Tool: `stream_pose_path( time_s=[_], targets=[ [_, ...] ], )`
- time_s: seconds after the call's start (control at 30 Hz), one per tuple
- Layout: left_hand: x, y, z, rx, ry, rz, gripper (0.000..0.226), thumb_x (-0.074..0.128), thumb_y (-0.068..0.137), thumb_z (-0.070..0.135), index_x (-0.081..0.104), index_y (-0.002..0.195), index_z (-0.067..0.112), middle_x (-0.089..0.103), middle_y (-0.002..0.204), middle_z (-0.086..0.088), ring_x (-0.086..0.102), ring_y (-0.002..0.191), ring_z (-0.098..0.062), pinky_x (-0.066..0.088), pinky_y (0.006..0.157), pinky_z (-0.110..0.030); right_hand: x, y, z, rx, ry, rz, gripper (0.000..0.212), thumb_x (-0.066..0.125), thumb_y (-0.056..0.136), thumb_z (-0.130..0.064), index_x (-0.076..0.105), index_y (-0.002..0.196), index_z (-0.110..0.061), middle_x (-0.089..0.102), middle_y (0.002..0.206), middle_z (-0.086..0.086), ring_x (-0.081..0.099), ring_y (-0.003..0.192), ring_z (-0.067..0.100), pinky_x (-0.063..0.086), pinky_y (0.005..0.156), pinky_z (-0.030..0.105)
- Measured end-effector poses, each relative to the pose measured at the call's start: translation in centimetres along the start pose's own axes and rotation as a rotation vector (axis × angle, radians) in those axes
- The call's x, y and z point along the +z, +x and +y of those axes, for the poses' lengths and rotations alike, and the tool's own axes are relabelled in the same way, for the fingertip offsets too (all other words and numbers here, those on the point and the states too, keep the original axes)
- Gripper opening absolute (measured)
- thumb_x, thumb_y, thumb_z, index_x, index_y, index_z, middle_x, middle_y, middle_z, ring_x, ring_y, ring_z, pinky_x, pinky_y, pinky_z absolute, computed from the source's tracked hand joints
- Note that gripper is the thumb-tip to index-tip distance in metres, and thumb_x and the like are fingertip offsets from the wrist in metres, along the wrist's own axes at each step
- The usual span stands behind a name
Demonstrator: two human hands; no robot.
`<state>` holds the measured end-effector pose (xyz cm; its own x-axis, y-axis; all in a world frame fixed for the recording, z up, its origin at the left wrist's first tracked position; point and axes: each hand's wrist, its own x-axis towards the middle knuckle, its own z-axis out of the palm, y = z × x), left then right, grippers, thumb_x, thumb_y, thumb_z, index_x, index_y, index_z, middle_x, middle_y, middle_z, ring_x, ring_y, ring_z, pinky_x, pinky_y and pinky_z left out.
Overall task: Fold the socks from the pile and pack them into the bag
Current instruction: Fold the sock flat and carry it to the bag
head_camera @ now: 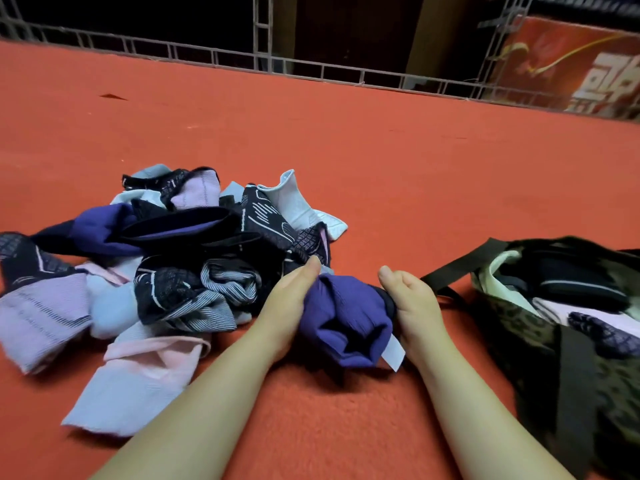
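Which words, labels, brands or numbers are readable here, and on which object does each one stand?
Red banner, far right: large pale characters, cut off by the frame edge, not readable.
White tag on the purple sock that both hands hold: no print visible.
Nothing else carries text.

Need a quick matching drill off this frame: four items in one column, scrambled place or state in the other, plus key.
Items:
1. purple sock
2. bag
3. sock pile
4. white tag

Place or state:
A. loose heap on the red carpet, left of the hands
B. lies open at the right, socks already inside
C. sticks out at the near end of the folded bundle
D. held between left hand and right hand

Pairs: 1-D, 2-B, 3-A, 4-C
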<state>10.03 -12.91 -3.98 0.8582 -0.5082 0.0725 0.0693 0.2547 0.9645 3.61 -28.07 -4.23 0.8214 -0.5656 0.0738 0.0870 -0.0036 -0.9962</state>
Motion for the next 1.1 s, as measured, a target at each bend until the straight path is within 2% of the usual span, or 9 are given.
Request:
stream_pose_path(
  time_s=[0.17, 0.33, 0.47, 0.57, 0.63, 0.73, 0.83, 0.97, 1.1],
  targets=[
    [-0.9, -0.2, 0.7, 0.08, 0.096, -0.277, 0.069, 0.076, 0.052, 0.048, 0.049, 0.095, 0.001, 0.049, 0.083, -0.011, 0.043, 0.081, -0.02, 0.035, 0.073, -0.036, -1.7, 1.4, -0.4, -0.13, -0.132, 0.22, 0.052, 0.066, 0.087, -0.024, 0.028, 0.052, -0.022, 0.027, 0.047, -0.008, 0.023, 0.049, 0.01, 0.021, 0.05, 0.03],
    [-1.2, -0.9, 1.7, 0.128, 0.148, -0.122, 0.038, 0.071, 0.051, 0.037, 0.054, 0.08, 0.018, 0.053, 0.073, -0.004, 0.044, 0.072, -0.016, 0.034, 0.07, -0.036, -2.8, 1.4, -0.8, -0.262, -0.382, 0.358, 0.053, 0.066, 0.086, -0.031, 0.027, 0.052, -0.019, 0.026, 0.051, -0.004, 0.023, 0.047, 0.005, 0.023, 0.05, 0.027],
    [-2.0, -0.4, 1.9, 0.212, 0.133, 0.068, 0.037, 0.069, 0.05, 0.04, 0.053, 0.074, 0.017, 0.054, 0.071, -0.002, 0.048, 0.069, -0.012, 0.042, 0.064, -0.027, -3.4, 1.5, -0.5, -0.204, -0.41, 0.401, 0.052, 0.064, 0.085, -0.038, 0.028, 0.054, -0.016, 0.028, 0.054, 0.001, 0.028, 0.055, 0.014, 0.027, 0.056, 0.034],
    [-1.8, -0.3, 1.3, 0.206, 0.11, 0.103, 0.029, 0.071, 0.058, 0.038, 0.054, 0.07, 0.02, 0.053, 0.065, 0.003, 0.048, 0.065, -0.009, 0.042, 0.066, -0.027, -2.9, 1.1, -0.3, -0.252, -0.652, 0.292, 0.045, 0.055, 0.086, -0.046, 0.037, 0.057, -0.017, 0.041, 0.058, -0.002, 0.042, 0.062, 0.019, 0.033, 0.062, 0.037],
    [-1.3, -0.2, 0.3, 0.176, 0.178, 0.092, 0.027, 0.07, 0.061, 0.045, 0.057, 0.07, 0.023, 0.053, 0.067, 0.001, 0.05, 0.068, -0.012, 0.043, 0.072, -0.034, -2.1, 0.3, -0.5, -0.474, -0.693, 0.196, 0.04, 0.039, 0.089, -0.052, 0.058, 0.073, -0.02, 0.059, 0.079, -0.004, 0.054, 0.084, 0.02, 0.039, 0.077, 0.035],
    [-0.3, -0.3, -0.6, 0.142, 0.174, 0.021, 0.022, 0.066, 0.062, 0.051, 0.062, 0.07, 0.031, 0.058, 0.07, 0.003, 0.052, 0.073, -0.014, 0.045, 0.076, -0.036, -0.3, -1.0, -0.4, -0.632, -0.772, -0.208, 0.076, 0.01, 0.09, -0.068, 0.064, 0.111, -0.019, 0.062, 0.115, -0.004, 0.051, 0.112, 0.013, 0.025, 0.103, 0.033],
    [0.0, -0.4, -0.1, 0.202, 0.217, 0.066, 0.025, 0.065, 0.079, 0.038, 0.052, 0.068, 0.02, 0.05, 0.056, 0.012, 0.045, 0.056, -0.002, 0.04, 0.06, -0.021, 1.3, -2.0, 0.2, -0.48, -0.8, -0.538, 0.049, 0.016, 0.086, -0.065, 0.051, 0.078, -0.031, 0.056, 0.079, -0.01, 0.049, 0.075, 0.005, 0.034, 0.082, 0.031],
    [-1.0, 0.4, 0.9, 0.238, 0.114, 0.312, 0.033, 0.063, 0.082, 0.044, 0.046, 0.066, 0.02, 0.041, 0.057, 0.01, 0.036, 0.055, -0.005, 0.032, 0.057, -0.028, 0.9, -1.3, -0.9, -0.255, -0.431, -0.28, 0.041, 0.04, 0.084, -0.052, 0.04, 0.056, -0.022, 0.04, 0.059, -0.006, 0.033, 0.056, 0.003, 0.028, 0.057, 0.031],
    [-0.3, -1.0, 1.4, 0.474, 0.428, 0.241, 0.022, 0.054, 0.071, 0.048, 0.047, 0.068, 0.027, 0.047, 0.064, 0.013, 0.042, 0.062, -0.001, 0.036, 0.064, -0.021, 0.4, -0.5, -1.0, -0.146, -0.342, 0.048, 0.047, 0.051, 0.092, -0.047, 0.041, 0.056, -0.02, 0.036, 0.056, -0.002, 0.03, 0.051, 0.008, 0.026, 0.053, 0.031]
  ],
)
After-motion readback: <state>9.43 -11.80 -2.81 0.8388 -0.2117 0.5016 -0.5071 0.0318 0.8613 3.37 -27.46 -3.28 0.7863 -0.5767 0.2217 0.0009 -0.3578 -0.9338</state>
